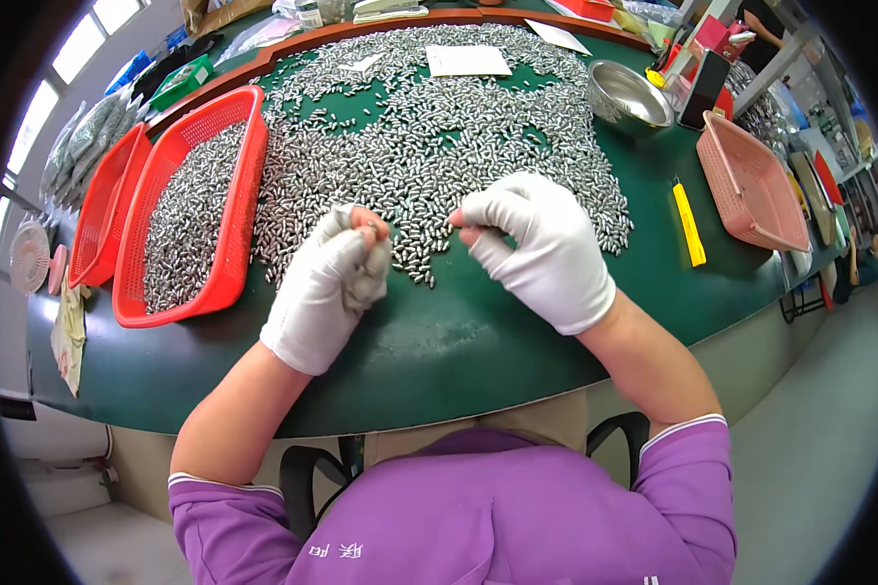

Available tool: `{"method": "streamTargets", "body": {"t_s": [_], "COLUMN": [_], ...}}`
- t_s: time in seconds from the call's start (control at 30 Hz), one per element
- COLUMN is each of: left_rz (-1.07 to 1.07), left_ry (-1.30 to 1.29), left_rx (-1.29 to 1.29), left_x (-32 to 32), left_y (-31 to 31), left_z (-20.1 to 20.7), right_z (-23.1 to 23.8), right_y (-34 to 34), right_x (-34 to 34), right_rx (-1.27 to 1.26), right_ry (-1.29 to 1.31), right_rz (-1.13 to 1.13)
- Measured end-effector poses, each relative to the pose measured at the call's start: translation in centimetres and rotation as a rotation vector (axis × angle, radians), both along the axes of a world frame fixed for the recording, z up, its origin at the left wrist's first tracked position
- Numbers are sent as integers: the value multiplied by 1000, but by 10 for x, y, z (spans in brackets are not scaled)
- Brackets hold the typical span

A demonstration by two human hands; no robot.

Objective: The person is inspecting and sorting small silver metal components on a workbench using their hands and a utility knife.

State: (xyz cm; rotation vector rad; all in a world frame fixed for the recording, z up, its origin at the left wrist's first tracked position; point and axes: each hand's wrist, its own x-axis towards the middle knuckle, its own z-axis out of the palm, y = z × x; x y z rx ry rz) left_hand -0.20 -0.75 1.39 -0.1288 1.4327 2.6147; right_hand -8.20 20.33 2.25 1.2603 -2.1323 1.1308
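Note:
A wide spread of small, shiny, capsule-shaped metal pieces covers the middle of the green table. My left hand, in a white glove with bare fingertips, is closed at the pile's near edge. Its thumb and fingers pinch together, and a small metal piece seems to show between the tips. My right hand, gloved the same way, hovers over the near edge of the pieces. Its thumb and forefinger are drawn close together; whatever lies between them is too small to make out.
At left, a red plastic basket holds many more pieces, with another red basket beside it. To the right are a steel bowl, a yellow-handled cutter and a pink basket. White paper lies on the pile.

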Motion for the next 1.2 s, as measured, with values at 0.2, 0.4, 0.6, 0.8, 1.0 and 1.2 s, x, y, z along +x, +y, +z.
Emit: {"method": "streamTargets", "body": {"t_s": [0.2, 0.4, 0.6, 0.8, 1.0, 1.2], "left_rz": [98, 76, 89, 66, 78, 21], "left_ry": [104, 94, 86, 97, 70, 107], "left_rx": [72, 70, 31, 39, 49, 73], "left_x": [-5, -4, -2, -3, -3, -5], "left_y": [-8, -7, -6, -4, -4, -9], "left_z": [-4, -6, -4, -3, -2, -8], "right_z": [9, -8, -6, -11, -12, -19], "right_y": [5, 6, 16, 2, 8, 19], "right_x": [73, 97, 42, 31, 30, 26], "right_rx": [315, 565, 564, 692, 661, 450], "right_ry": [24, -67, 29, 113, 109, -29], "right_rz": [278, 331, -142, -170, -151, -141]}}
